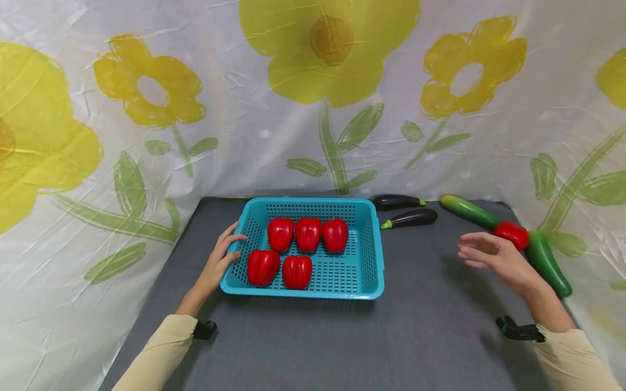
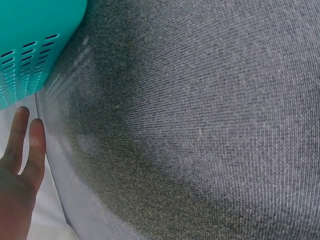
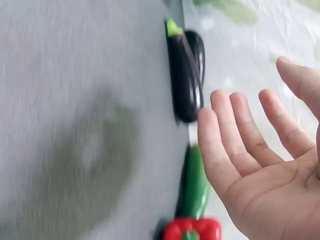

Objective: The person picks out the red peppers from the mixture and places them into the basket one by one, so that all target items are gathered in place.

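Note:
A blue plastic basket [image 1: 337, 294] stands on the dark table, with several red bell peppers [image 1: 308, 234] inside. My left hand [image 1: 217, 264] is at its left rim, fingers spread and loosely bent; whether they touch the rim is hard to tell. In the left wrist view, two fingers [image 2: 35, 150] show just below the basket wall [image 2: 40, 30]. Over the right side of the table hovers my right hand [image 1: 501, 260], holding nothing, its fingers relaxed and apart. Beyond it lie another red bell pepper [image 1: 512, 234] and two long green vegetables, one yellowish-tipped [image 1: 467, 210], one plain green [image 1: 546, 263].
Two eggplants [image 1: 411, 218] lie at the back edge, right of the basket. A white cloth [image 1: 235, 136] with yellow flowers hangs behind and around the table [image 1: 313, 342].

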{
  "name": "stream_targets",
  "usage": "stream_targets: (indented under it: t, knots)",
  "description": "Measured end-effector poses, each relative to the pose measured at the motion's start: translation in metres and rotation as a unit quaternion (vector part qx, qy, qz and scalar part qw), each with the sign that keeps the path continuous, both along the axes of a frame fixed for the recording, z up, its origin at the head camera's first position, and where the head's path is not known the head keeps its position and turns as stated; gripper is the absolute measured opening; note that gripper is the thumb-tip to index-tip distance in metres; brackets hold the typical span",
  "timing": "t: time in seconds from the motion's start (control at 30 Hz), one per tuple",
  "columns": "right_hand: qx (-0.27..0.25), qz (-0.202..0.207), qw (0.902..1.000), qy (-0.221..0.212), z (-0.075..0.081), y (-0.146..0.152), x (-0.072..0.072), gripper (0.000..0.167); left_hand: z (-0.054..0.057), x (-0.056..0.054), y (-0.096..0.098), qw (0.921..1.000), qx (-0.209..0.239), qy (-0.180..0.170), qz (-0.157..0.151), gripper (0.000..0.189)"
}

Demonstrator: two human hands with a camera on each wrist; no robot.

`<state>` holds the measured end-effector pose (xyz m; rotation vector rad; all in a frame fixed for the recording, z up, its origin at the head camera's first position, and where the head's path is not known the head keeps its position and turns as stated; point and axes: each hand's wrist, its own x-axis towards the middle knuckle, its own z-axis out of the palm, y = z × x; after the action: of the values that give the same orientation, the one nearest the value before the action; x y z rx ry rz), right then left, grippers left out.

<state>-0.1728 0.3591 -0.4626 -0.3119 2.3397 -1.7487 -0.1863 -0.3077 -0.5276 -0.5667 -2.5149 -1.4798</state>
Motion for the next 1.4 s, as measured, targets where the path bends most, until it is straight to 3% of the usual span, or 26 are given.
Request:
stream_targets:
  t: [0.13,0.2,0.43,0.57,0.67,0.8,0.93,1.1,1.2,1.4]
  knots:
    - [0.045,-0.030,0.9979,0.037,-0.003,0.019,0.004,0.035,-0.001,0.000,0.000,1.0000,0.003,-0.002,0.001,0.036]
    - [0.043,-0.042,0.9971,0.045,-0.004,0.029,0.007,0.036,-0.001,-0.001,0.000,1.0000,0.000,-0.002,0.001,0.036]
    - [-0.069,-0.086,0.9932,0.038,-0.008,0.058,0.012,0.036,-0.001,-0.001,0.000,1.0000,0.000,-0.005,0.003,0.036]
    - [-0.006,-0.157,0.9860,0.057,-0.008,0.070,0.015,0.038,-0.002,-0.002,0.000,1.0000,0.006,-0.001,0.001,0.035]
    - [0.057,-0.215,0.9730,0.061,-0.007,0.076,0.016,0.043,-0.001,-0.001,0.001,1.0000,0.007,0.002,0.000,0.035]
    - [0.103,-0.267,0.9569,0.048,-0.009,0.075,0.011,0.055,0.004,0.000,0.004,1.0000,0.007,0.001,-0.002,0.035]
    - [0.160,-0.292,0.9423,0.039,-0.017,0.071,0.002,0.069,0.010,0.002,0.006,0.9998,0.018,-0.002,-0.005,0.035]
    - [0.180,-0.316,0.9307,0.041,-0.026,0.067,-0.010,0.078,0.004,0.000,0.004,0.9999,0.016,0.002,-0.006,0.036]
    - [0.176,-0.323,0.9284,0.052,-0.028,0.065,-0.016,0.078,-0.001,-0.001,0.002,0.9999,0.013,0.005,-0.002,0.037]
    - [0.164,-0.310,0.9359,0.037,-0.030,0.066,-0.026,0.078,-0.002,-0.001,0.000,0.9998,0.018,-0.001,-0.004,0.037]
